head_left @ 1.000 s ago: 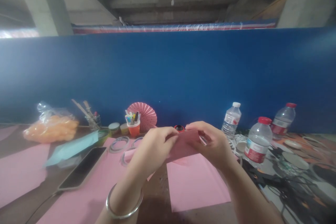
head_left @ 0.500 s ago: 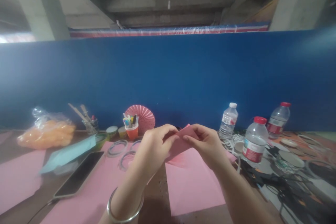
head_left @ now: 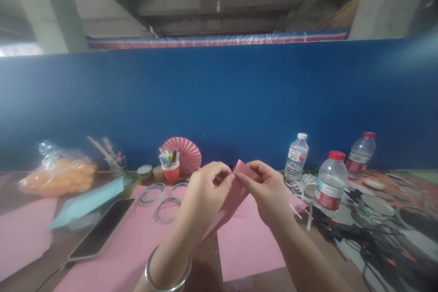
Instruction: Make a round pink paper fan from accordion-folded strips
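Note:
My left hand (head_left: 204,194) and my right hand (head_left: 268,187) meet at the middle of the table, thumbs and fingers pinched on one piece of folded pink paper (head_left: 235,197). Its pointed corner sticks up between the fingertips, and the lower part slants down to the left behind my left hand. A silver bangle (head_left: 167,286) circles my left wrist. Under my hands a flat pink sheet (head_left: 251,248) lies on the table. Fingers cover part of the held paper's folds.
Left are a large pink sheet (head_left: 116,248), tape rolls (head_left: 167,210), a phone (head_left: 101,229), a bagged orange bundle (head_left: 59,177) and a pen cup (head_left: 170,172) before a pink paper fan (head_left: 187,155). Right stand water bottles (head_left: 331,185) among cables. A blue partition (head_left: 219,96) rises behind.
The pink paper has turned in my fingers: its corner points higher, and more of it shows sloping down to the left. Both hands stay pinched on it near the same spot.

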### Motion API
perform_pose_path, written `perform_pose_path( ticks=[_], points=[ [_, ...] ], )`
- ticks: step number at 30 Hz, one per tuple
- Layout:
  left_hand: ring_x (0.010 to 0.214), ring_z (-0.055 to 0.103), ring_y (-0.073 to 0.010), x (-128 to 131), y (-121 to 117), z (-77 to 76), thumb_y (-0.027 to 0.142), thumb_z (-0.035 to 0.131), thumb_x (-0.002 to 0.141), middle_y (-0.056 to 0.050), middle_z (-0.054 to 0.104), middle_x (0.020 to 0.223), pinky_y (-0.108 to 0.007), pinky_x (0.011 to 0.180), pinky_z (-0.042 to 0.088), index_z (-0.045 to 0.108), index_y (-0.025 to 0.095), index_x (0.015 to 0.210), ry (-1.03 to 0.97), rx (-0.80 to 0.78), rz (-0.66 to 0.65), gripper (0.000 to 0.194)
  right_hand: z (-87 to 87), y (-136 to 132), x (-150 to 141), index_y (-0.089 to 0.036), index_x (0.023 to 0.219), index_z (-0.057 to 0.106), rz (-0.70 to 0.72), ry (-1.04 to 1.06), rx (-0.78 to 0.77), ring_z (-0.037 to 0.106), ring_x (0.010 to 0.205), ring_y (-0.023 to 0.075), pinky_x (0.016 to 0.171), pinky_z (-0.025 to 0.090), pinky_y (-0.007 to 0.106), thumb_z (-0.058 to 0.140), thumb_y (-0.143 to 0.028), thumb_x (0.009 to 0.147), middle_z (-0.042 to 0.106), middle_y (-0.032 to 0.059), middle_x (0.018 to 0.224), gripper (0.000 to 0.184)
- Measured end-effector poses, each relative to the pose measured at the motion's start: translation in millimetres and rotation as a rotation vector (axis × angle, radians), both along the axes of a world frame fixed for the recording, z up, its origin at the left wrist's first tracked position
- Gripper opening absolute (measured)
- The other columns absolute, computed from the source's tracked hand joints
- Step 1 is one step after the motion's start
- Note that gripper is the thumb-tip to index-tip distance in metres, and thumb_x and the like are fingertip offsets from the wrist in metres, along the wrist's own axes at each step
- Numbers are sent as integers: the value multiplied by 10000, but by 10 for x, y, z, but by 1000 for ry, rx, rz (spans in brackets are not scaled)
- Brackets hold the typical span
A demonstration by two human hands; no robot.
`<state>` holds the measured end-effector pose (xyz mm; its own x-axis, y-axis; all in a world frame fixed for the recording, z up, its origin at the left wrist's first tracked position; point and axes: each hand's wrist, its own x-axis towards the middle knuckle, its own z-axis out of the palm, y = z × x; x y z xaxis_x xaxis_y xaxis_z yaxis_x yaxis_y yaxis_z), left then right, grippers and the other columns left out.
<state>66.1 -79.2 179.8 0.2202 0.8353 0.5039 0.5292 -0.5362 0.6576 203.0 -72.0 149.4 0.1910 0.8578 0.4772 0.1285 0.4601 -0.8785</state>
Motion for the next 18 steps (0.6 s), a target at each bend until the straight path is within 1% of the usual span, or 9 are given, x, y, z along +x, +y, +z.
perform_pose_path(
  ticks=[3, 5, 7, 9, 11, 13, 15, 16, 18],
  points=[
    [634, 538, -116, 7, 29, 3, 250, 440, 794, 32, 600, 694, -235, 572, 395, 560, 200, 741, -47, -28, -10, 140, 0, 5, -15, -184, 751, 576, 69, 226, 0, 502, 575, 130, 510, 409, 239, 617, -330, 692, 568, 3, 668, 163],
    [633, 538, -118, 12, 57, -4, 258, 449, 791, 23, 601, 704, -236, 571, 400, 558, 194, 762, -118, -36, -9, 130, -2, 30, -17, -181, 743, 570, 199, 433, 4, 485, 544, 118, 489, 400, 233, 548, -334, 738, 539, -1, 633, 155],
    [631, 537, -117, 20, 85, -20, 264, 455, 790, 13, 597, 718, -233, 570, 404, 550, 188, 797, -205, -33, -5, 122, -6, 57, -18, -180, 713, 564, 322, 562, -8, 441, 476, 100, 445, 372, 218, 506, -287, 749, 476, -24, 545, 127],
    [605, 525, -109, 32, 106, -39, 268, 451, 796, 14, 583, 704, -222, 547, 400, 526, 187, 840, -284, -36, -2, 118, -12, 71, -28, -185, 707, 562, 397, 580, -38, 404, 433, 83, 416, 348, 201, 536, -220, 712, 446, -43, 507, 44],
    [584, 514, -100, 48, 119, -58, 268, 450, 800, 19, 566, 692, -211, 530, 395, 492, 191, 864, -345, -35, 12, 109, -19, 67, -47, -190, 749, 569, 446, 549, -74, 418, 437, 80, 415, 354, 195, 579, -207, 690, 479, -40, 533, 63],
    [587, 512, -93, 64, 128, -73, 266, 454, 800, 22, 554, 706, -203, 533, 395, 470, 196, 857, -388, -11, 50, 92, -30, 52, -69, -185, 792, 575, 499, 510, -90, 463, 471, 97, 423, 382, 210, 562, -308, 733, 525, -12, 591, 136],
    [616, 520, -91, 75, 139, -84, 253, 454, 800, 20, 549, 737, -199, 555, 403, 463, 199, 849, -408, 22, 89, 73, -45, 41, -84, -178, 772, 577, 545, 486, -72, 473, 468, 108, 414, 392, 225, 481, -424, 784, 526, -1, 588, 264],
    [634, 525, -92, 79, 145, -88, 244, 449, 802, 18, 548, 749, -200, 570, 407, 464, 199, 849, -413, 37, 106, 66, -53, 40, -88, -175, 746, 576, 552, 475, -60, 474, 463, 108, 412, 394, 226, 469, -443, 789, 523, -4, 579, 292],
    [674, 534, -98, 81, 157, -93, 226, 436, 807, 10, 548, 768, -206, 604, 417, 470, 195, 850, -420, 61, 130, 63, -69, 43, -90, -173, 715, 577, 534, 443, -52, 489, 476, 102, 428, 406, 220, 546, -399, 756, 536, -13, 587, 232]
  ],
)
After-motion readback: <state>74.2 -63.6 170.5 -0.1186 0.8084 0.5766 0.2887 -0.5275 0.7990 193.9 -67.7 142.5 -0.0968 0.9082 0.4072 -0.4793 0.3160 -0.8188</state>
